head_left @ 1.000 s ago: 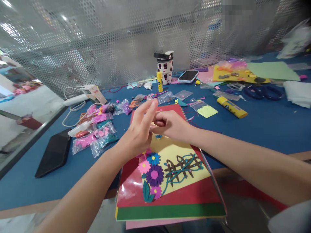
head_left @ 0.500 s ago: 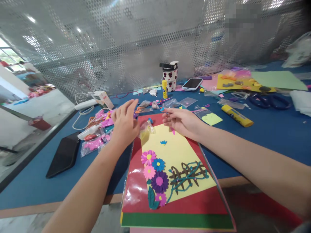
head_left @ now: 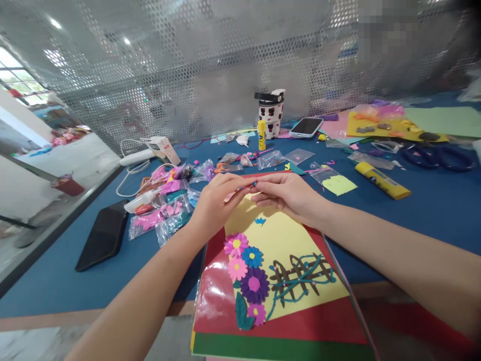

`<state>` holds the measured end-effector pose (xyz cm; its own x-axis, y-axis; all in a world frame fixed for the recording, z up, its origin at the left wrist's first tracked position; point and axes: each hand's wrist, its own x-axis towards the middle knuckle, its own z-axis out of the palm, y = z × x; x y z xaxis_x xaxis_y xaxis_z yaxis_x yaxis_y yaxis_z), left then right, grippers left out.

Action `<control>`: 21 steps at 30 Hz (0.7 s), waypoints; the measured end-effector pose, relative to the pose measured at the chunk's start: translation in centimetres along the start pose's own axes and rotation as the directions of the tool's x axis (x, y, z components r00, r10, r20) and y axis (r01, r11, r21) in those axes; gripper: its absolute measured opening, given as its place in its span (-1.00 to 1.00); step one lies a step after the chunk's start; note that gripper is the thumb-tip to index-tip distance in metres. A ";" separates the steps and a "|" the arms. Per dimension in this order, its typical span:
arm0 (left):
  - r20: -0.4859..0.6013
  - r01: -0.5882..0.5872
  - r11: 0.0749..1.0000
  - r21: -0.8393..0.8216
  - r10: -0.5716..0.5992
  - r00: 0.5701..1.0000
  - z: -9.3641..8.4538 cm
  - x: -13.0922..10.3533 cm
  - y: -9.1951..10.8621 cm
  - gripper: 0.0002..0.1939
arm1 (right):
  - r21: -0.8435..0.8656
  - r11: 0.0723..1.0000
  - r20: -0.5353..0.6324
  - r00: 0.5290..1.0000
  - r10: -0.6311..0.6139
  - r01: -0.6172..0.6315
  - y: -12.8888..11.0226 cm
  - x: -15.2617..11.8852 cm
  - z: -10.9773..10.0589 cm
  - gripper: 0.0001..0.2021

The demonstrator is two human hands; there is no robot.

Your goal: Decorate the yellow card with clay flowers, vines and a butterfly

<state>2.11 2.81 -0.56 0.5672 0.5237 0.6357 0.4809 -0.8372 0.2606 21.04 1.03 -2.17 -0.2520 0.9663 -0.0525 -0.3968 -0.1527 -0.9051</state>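
My left hand (head_left: 221, 200) and my right hand (head_left: 287, 194) meet above the top of the yellow sheet (head_left: 281, 228). A small blue clay piece (head_left: 254, 184) is pinched between their fingertips. The sheet lies on a red folder (head_left: 218, 311) with a green lower strip. Pink, blue and purple clay flowers (head_left: 254, 284) and a dark green leaf run down its left side. A brown clay fence (head_left: 298, 273) with teal vines is at the lower right. A little blue clay shape (head_left: 260, 221) rests on the sheet just below my hands.
Bags of coloured clay (head_left: 161, 215) and a black tablet (head_left: 103, 233) lie at the left. Farther back stand a glue stick (head_left: 262, 135) and a patterned cup (head_left: 271, 118), beside a phone (head_left: 306, 127). Dark scissors (head_left: 438, 157) and a yellow tube (head_left: 382, 180) are at the right.
My left hand has moved right and its fingers have closed in against my right hand's fingertips at the blue piece. The view has shifted slightly.
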 end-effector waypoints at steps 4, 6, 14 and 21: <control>-0.076 0.008 0.999 -0.046 -0.011 0.997 0.2 -0.1 1.0 -0.83 | -0.089 0.993 -0.001 0.997 -0.075 0.074 0.0 -0.1 0.0 -0.85; -0.138 -0.002 1.000 -0.009 0.001 0.990 0.3 -0.1 1.2 -0.85 | -0.145 0.983 0.006 0.993 -0.115 0.115 0.1 -0.3 0.2 -0.82; -0.185 -0.207 0.896 0.394 0.298 0.936 0.1 0.0 0.3 -0.90 | -0.073 0.997 0.134 0.990 0.032 -0.022 -0.2 -0.9 0.9 -0.69; -0.196 -0.231 0.872 0.432 0.341 0.919 0.2 -0.1 0.4 -0.88 | -0.080 0.995 0.151 0.986 0.068 -0.057 -0.9 -1.3 1.0 -0.70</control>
<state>2.31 2.44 -0.67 0.5539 0.1653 0.8160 0.5775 -0.7822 -0.2336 20.81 -0.30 -0.88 -0.4087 0.9113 -0.0499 -0.3099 -0.1900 -0.9316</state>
